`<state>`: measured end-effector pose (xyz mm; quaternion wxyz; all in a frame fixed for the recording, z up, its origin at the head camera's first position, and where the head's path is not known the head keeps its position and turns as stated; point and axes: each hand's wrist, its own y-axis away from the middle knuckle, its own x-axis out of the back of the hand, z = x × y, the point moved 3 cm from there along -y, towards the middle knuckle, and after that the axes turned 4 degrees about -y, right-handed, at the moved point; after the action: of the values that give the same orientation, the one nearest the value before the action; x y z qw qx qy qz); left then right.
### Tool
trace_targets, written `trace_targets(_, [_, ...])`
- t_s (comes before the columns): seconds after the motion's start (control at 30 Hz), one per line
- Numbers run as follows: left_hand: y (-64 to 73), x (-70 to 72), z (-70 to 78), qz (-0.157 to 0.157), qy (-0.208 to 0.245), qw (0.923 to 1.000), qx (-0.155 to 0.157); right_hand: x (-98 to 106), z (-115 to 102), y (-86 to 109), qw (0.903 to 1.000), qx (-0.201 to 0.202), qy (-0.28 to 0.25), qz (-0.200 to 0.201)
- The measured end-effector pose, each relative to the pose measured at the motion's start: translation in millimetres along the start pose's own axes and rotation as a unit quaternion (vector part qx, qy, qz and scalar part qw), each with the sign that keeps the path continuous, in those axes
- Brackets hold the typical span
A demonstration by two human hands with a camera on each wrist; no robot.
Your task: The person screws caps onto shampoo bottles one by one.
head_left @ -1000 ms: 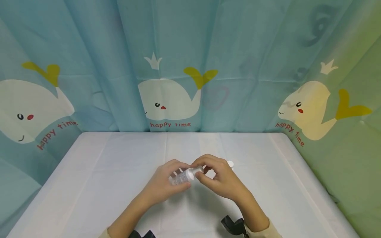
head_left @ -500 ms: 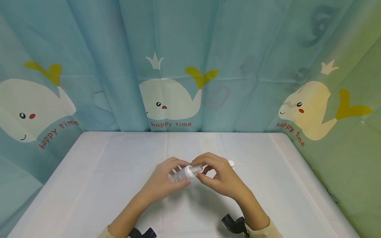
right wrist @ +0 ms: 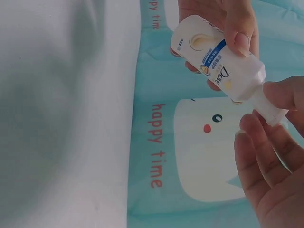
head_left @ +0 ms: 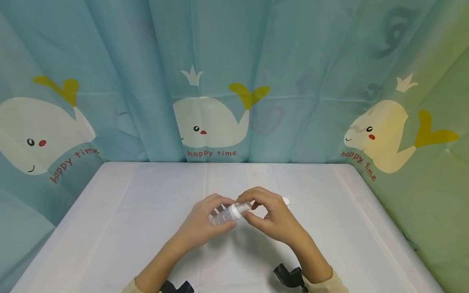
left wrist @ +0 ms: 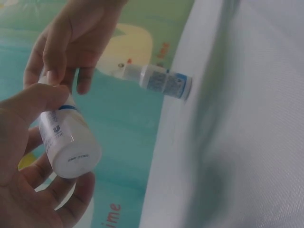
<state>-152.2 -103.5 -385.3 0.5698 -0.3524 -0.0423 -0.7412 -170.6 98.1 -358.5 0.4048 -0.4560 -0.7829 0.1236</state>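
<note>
A small white Dove bottle (head_left: 224, 215), tilted in mid-air above the table, is held by my left hand (head_left: 200, 219). Its front label with a blue band shows in the right wrist view, where the left thumb (right wrist: 240, 42) lies along the bottle. At the narrow end my right hand (head_left: 272, 213) pinches the cap (right wrist: 268, 108) between thumb and fingers. The left wrist view shows the round base (left wrist: 78, 160) of the held bottle. Behind the right hand a second white bottle (left wrist: 164, 83) stands on the table, mostly hidden in the head view.
A white cloth covers the table (head_left: 154, 191). A blue-green curtain (head_left: 293, 61) printed with whales hangs beyond its back and side edges. Black wrist mounts (head_left: 289, 276) sit beneath both forearms, low over the table.
Both hands stay nearly in place around the bottle. The right fingers shift slightly at the cap, and the whole head view drifts a little.
</note>
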Motion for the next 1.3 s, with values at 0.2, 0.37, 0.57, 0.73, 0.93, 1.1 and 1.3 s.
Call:
trace_targets(0.2, [0.0,-1.0,-1.0,-0.003,-0.002,1.0000,-0.002,0.0,0.4,0.8,0.9999,0.010,0.002,0.011])
trace_targets(0.37, [0.1,-1.2,-1.4,-0.002,0.001,1.0000,-0.004,-0.2,-1.3,0.4,0.9999,0.010,-0.006,0.007])
trace_targets(0.57, [-0.1,-2.2,-1.7,-0.001,-0.001,1.0000,-0.003,-0.3,-2.4,-0.5,0.9999,0.011,-0.009,0.006])
trace_targets(0.73, [-0.1,-3.2,-1.8,-0.002,-0.005,1.0000,-0.009,-0.5,-1.5,-0.6,0.9999,0.014,0.000,0.008])
trace_targets(0.93, [0.3,-4.3,-1.6,-0.005,-0.009,0.9999,-0.013,-1.3,-0.5,0.1,0.9999,0.012,-0.002,0.006])
trace_targets(1.1, [0.4,-4.0,-0.8,-0.006,-0.011,0.9998,-0.012,-1.6,-1.0,0.3,0.9999,0.012,-0.007,0.002])
trace_targets(1.3, [0.0,-1.7,0.2,-0.003,-0.008,0.9998,-0.015,-1.2,-1.6,0.4,0.9999,0.010,-0.014,-0.004])
